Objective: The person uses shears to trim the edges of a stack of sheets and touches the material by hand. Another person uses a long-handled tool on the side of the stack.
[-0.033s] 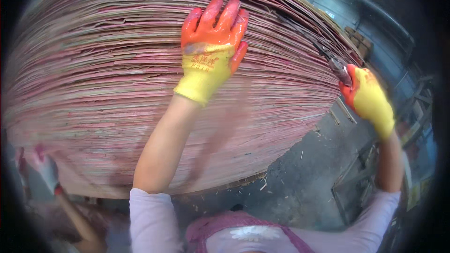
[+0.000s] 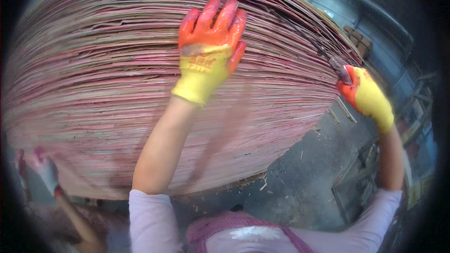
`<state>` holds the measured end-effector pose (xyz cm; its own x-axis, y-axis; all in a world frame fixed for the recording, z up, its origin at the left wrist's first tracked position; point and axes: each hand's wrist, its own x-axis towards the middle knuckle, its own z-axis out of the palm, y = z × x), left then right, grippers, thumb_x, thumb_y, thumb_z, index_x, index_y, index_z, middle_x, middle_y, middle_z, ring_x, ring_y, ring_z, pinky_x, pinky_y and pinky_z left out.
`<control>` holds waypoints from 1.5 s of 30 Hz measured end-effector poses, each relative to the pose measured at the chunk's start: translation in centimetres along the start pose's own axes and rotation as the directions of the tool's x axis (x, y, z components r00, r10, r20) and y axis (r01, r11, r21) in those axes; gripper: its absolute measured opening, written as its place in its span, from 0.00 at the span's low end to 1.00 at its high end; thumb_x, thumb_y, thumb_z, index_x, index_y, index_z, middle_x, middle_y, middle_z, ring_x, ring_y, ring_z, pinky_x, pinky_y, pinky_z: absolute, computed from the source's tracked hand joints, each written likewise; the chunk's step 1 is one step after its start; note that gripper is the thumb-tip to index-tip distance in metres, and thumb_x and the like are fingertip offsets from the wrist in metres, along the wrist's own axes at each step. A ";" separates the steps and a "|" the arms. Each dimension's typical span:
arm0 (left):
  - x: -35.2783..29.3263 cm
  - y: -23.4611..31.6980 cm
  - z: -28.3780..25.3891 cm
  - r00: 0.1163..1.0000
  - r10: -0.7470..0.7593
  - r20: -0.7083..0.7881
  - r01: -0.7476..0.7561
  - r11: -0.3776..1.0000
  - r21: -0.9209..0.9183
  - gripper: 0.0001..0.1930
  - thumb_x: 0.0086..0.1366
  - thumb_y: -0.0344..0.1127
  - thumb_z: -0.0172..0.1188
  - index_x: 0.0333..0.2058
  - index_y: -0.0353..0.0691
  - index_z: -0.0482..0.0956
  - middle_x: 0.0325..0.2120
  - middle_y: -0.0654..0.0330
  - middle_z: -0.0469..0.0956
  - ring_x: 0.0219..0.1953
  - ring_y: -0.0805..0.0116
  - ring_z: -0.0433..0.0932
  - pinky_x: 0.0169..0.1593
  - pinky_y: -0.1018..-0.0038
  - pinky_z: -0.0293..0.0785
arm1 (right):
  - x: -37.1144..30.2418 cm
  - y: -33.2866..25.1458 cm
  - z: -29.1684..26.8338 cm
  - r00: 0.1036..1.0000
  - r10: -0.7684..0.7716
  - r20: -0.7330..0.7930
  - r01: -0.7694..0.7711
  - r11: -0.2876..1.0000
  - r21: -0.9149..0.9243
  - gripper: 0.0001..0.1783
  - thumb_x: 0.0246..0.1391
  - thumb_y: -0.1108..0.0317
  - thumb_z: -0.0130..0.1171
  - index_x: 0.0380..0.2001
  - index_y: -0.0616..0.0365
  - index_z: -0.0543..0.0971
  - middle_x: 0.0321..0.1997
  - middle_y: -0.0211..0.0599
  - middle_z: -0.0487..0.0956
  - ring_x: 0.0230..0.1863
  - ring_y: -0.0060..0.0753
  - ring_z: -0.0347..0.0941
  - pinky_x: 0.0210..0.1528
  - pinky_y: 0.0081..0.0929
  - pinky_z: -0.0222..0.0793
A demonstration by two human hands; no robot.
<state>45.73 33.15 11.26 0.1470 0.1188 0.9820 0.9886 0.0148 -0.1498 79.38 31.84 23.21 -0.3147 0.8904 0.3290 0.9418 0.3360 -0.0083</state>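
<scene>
A tall stack of thin, pink-stained wood sheets fills most of the view, its layered edges facing me. Gloved in yellow and orange, my left hand lies against those edges near the upper middle, fingers spread, nothing held. At the stack's right end, my right hand, in a matching glove, is closed round the handle of a long thin-bladed tool. Its dark, narrow blade runs up and left along the upper sheets; I cannot tell how far it goes between them.
Another person's gloved hand is by the stack's lower left edge. Wood chips are scattered over the grey floor below. A frame-like structure stands at the right, and a brown pile is beyond the stack's far right end.
My left hand has shifted very slightly left. My right hand, still holding the tool, has moved a little left, and the blade's angle differs slightly.
</scene>
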 end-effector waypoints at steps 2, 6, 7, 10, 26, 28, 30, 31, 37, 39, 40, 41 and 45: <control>0.0 0.0 0.3 1.000 0.014 -0.017 -0.014 1.000 0.007 0.30 0.58 0.50 0.68 0.59 0.52 0.79 0.64 0.64 0.72 0.65 0.55 0.68 0.66 0.50 0.60 | 1.7 1.9 -0.1 0.959 -0.045 0.278 -0.085 0.896 0.436 0.14 0.55 0.60 0.62 0.35 0.63 0.81 0.16 0.26 0.69 0.12 0.20 0.65 0.14 0.24 0.57; -0.2 -0.2 0.7 1.000 0.022 -0.022 -0.021 1.000 0.017 0.29 0.59 0.50 0.67 0.59 0.53 0.79 0.64 0.64 0.73 0.65 0.56 0.68 0.66 0.50 0.60 | 6.7 6.2 3.9 0.789 -0.369 0.492 -0.177 0.630 0.757 0.21 0.57 0.56 0.65 0.41 0.65 0.80 0.13 0.23 0.66 0.12 0.17 0.60 0.14 0.21 0.53; -0.2 -0.2 0.7 1.000 0.015 -0.002 -0.015 1.000 0.021 0.29 0.59 0.50 0.67 0.59 0.53 0.79 0.64 0.65 0.73 0.65 0.56 0.68 0.66 0.50 0.60 | 7.7 6.9 6.0 0.779 -0.418 0.468 -0.160 0.590 0.792 0.22 0.58 0.55 0.65 0.42 0.66 0.80 0.13 0.22 0.66 0.12 0.16 0.59 0.15 0.21 0.52; -0.3 -0.1 0.7 1.000 0.016 -0.016 -0.016 0.999 0.033 0.29 0.59 0.51 0.67 0.60 0.54 0.79 0.64 0.65 0.73 0.65 0.56 0.68 0.67 0.51 0.60 | 8.7 7.6 13.0 0.782 -0.479 0.399 -0.228 0.376 0.898 0.23 0.58 0.56 0.66 0.43 0.67 0.79 0.14 0.23 0.67 0.13 0.16 0.60 0.16 0.21 0.53; 1.9 0.5 -1.5 1.000 0.003 0.000 -0.003 1.000 -0.016 0.28 0.54 0.49 0.72 0.54 0.50 0.81 0.55 0.59 0.79 0.58 0.51 0.75 0.58 0.53 0.68 | 0.6 8.9 32.8 0.943 0.006 -0.333 0.059 0.981 0.183 0.29 0.57 0.59 0.63 0.60 0.53 0.72 0.41 0.54 0.82 0.41 0.61 0.80 0.43 0.52 0.75; 1.7 1.2 -2.2 0.998 -0.004 -0.066 -0.007 0.986 -0.166 0.25 0.54 0.42 0.74 0.51 0.46 0.83 0.46 0.55 0.83 0.49 0.48 0.80 0.53 0.55 0.74 | -4.1 8.3 37.6 0.903 -0.123 -0.413 0.177 0.980 0.096 0.30 0.57 0.58 0.62 0.61 0.55 0.71 0.44 0.54 0.81 0.41 0.63 0.79 0.46 0.52 0.75; -0.4 2.7 -3.0 0.999 -0.045 0.005 0.044 0.948 -0.314 0.23 0.56 0.40 0.72 0.51 0.45 0.83 0.46 0.56 0.83 0.48 0.49 0.80 0.55 0.55 0.73 | -9.2 7.2 40.2 0.964 -0.108 -0.242 0.183 0.932 0.314 0.31 0.57 0.58 0.61 0.60 0.61 0.72 0.42 0.50 0.80 0.38 0.55 0.79 0.44 0.48 0.76; -2.8 4.0 -3.7 0.997 0.007 0.078 0.031 0.878 -0.477 0.23 0.58 0.38 0.71 0.53 0.45 0.82 0.48 0.55 0.83 0.52 0.50 0.79 0.57 0.54 0.72 | -11.4 6.3 40.5 0.998 -0.030 0.047 -0.001 0.837 0.548 0.30 0.57 0.58 0.61 0.58 0.64 0.73 0.40 0.47 0.80 0.36 0.48 0.79 0.43 0.43 0.77; -21.1 12.3 -5.9 0.686 0.094 0.721 0.494 0.668 -0.557 0.34 0.62 0.49 0.67 0.67 0.57 0.72 0.67 0.48 0.68 0.70 0.39 0.63 0.71 0.47 0.60 | -18.7 0.6 34.5 0.662 -0.423 0.619 -0.708 -0.082 0.701 0.25 0.56 0.64 0.63 0.54 0.68 0.76 0.33 0.33 0.77 0.31 0.26 0.76 0.36 0.30 0.75; -25.3 13.3 -6.6 0.638 0.055 0.768 0.577 0.626 -0.525 0.33 0.62 0.49 0.67 0.66 0.55 0.73 0.67 0.47 0.69 0.71 0.38 0.63 0.71 0.47 0.60 | -18.7 -0.2 32.5 0.584 -0.464 0.666 -0.789 -0.135 0.599 0.26 0.56 0.64 0.63 0.55 0.68 0.76 0.32 0.32 0.77 0.31 0.26 0.75 0.35 0.31 0.74; -26.8 13.2 -6.9 0.605 0.051 0.794 0.603 0.622 -0.499 0.33 0.62 0.49 0.67 0.66 0.55 0.73 0.67 0.47 0.69 0.71 0.38 0.63 0.71 0.47 0.60 | -18.5 -0.3 31.7 0.573 -0.552 0.605 -0.775 -0.127 0.618 0.27 0.57 0.63 0.63 0.56 0.68 0.76 0.32 0.32 0.76 0.32 0.26 0.75 0.35 0.30 0.74; -28.0 13.1 -7.3 0.577 -0.018 0.817 0.632 0.642 -0.433 0.32 0.62 0.48 0.67 0.65 0.53 0.74 0.66 0.47 0.71 0.70 0.39 0.64 0.70 0.48 0.61 | -18.3 -0.3 31.2 0.568 -0.612 0.550 -0.755 -0.123 0.644 0.28 0.57 0.62 0.63 0.58 0.68 0.75 0.31 0.32 0.76 0.32 0.27 0.75 0.35 0.30 0.75; -31.1 11.1 -9.5 0.442 -0.319 0.838 0.805 0.554 -0.213 0.31 0.62 0.46 0.66 0.63 0.48 0.75 0.62 0.46 0.74 0.66 0.41 0.68 0.68 0.52 0.66 | -18.1 -0.4 30.4 0.535 -0.656 0.532 -0.747 -0.073 0.661 0.30 0.58 0.60 0.63 0.58 0.70 0.75 0.32 0.33 0.76 0.32 0.27 0.75 0.36 0.31 0.76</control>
<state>52.39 20.17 -19.87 -0.2780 0.8801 0.3849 0.6731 -0.1073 0.7317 81.12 24.95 -11.48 -0.8488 0.4199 -0.3212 0.0886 -0.4861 -0.8694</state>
